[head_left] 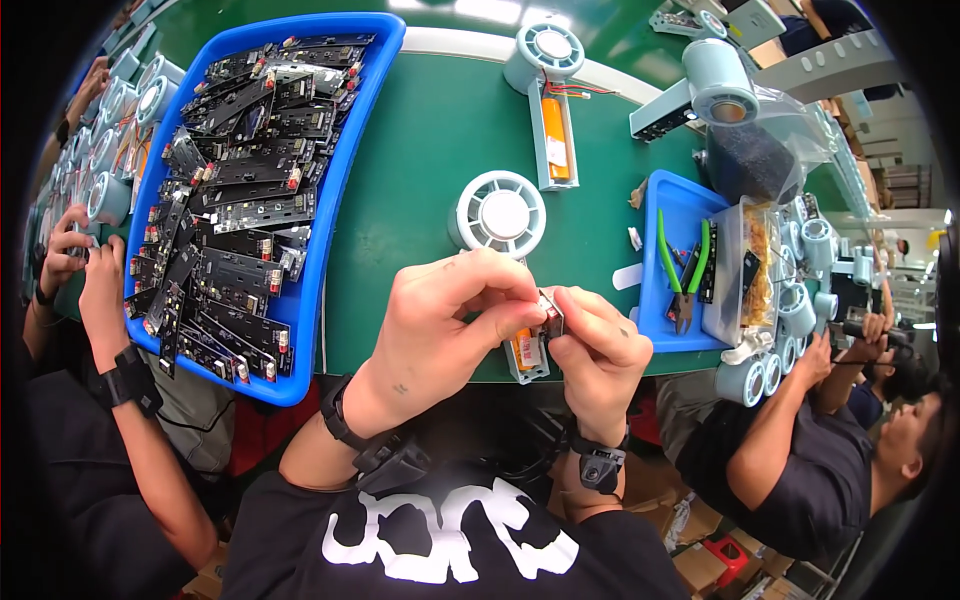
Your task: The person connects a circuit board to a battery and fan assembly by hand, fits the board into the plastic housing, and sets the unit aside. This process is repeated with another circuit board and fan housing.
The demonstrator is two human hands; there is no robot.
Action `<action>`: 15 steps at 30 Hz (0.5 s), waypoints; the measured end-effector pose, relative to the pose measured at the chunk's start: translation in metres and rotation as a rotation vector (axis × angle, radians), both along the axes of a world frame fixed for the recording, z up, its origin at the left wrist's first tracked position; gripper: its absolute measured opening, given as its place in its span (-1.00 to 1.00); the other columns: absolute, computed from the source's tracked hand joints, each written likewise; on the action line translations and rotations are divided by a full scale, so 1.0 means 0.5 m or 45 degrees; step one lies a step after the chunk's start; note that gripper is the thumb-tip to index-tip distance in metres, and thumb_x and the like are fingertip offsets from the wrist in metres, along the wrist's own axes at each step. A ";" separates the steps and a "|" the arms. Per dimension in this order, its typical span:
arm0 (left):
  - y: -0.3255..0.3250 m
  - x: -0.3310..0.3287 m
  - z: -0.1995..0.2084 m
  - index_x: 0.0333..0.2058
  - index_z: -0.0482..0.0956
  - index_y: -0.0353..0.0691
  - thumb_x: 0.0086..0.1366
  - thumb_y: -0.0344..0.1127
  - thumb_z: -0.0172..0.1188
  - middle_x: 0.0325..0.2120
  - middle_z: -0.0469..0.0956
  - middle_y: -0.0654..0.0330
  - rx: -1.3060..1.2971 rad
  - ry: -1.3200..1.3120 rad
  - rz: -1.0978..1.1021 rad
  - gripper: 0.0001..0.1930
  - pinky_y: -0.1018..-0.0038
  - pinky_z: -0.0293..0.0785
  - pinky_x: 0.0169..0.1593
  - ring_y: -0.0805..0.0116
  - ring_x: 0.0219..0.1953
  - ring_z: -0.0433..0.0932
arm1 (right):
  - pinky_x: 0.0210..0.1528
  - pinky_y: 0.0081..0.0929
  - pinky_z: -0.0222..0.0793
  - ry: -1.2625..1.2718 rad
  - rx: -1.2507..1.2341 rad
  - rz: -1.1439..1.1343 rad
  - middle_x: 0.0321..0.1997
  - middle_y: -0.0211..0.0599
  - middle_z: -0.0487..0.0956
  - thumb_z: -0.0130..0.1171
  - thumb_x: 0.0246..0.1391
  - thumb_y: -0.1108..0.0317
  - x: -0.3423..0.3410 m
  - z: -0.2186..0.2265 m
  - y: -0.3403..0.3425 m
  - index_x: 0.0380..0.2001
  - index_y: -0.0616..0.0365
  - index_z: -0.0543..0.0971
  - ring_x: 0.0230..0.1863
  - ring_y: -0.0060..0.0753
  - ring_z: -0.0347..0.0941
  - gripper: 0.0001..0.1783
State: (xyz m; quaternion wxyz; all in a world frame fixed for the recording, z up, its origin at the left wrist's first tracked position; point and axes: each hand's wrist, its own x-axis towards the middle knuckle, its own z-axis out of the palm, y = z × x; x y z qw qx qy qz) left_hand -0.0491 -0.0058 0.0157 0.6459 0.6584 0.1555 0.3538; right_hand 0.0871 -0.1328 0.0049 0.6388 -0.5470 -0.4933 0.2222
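In front of my chest, my left hand [430, 315] and my right hand [602, 365] meet with their fingers pinched together. My right thumb and fingers grip a small dark circuit board [553, 318], seen nearly end-on. At its near side, my left thumb and forefinger close on something too small and covered to make out. Just beyond and under my hands lies a light-blue handheld fan [502, 212], its round head facing up. Its handle [527, 365] is partly hidden by my fingers and shows an orange battery inside.
On the left, a blue tray [312, 300] holds many black circuit boards. Another fan [545, 55] with an exposed battery [555, 135] lies farther back. At right, a blue bin [655, 195] holds green-handled cutters [684, 270] beside a clear container [728, 262]. Co-workers sit on both sides.
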 end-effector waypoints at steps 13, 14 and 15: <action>-0.010 -0.004 0.028 -0.19 0.70 -0.33 0.23 -0.60 0.34 -0.45 0.63 0.18 0.251 0.046 -0.048 -0.83 0.62 0.47 -0.48 0.54 -0.54 0.57 | -0.01 -0.45 0.55 0.149 0.057 0.070 0.01 0.03 0.67 0.27 -0.08 0.80 -0.001 0.008 -0.030 0.03 0.33 0.67 -0.06 -0.27 0.64 -0.48; -0.013 -0.003 0.024 -0.18 0.71 -0.31 0.21 -0.60 0.34 -0.46 0.63 0.17 0.284 0.040 -0.018 -0.80 0.61 0.47 -0.48 0.52 -0.54 0.57 | 0.00 -0.45 0.56 0.226 0.040 0.046 0.02 0.04 0.67 0.27 -0.06 0.80 -0.005 0.010 -0.032 0.02 0.34 0.67 -0.05 -0.28 0.64 -0.50; -0.015 -0.002 0.020 -0.16 0.73 -0.30 0.20 -0.60 0.34 -0.46 0.63 0.17 0.317 0.034 0.012 -0.78 0.60 0.46 -0.48 0.51 -0.55 0.57 | 0.01 -0.45 0.56 0.303 0.021 0.024 0.03 0.05 0.66 0.26 -0.04 0.80 -0.010 0.010 -0.033 0.01 0.36 0.67 -0.04 -0.28 0.64 -0.53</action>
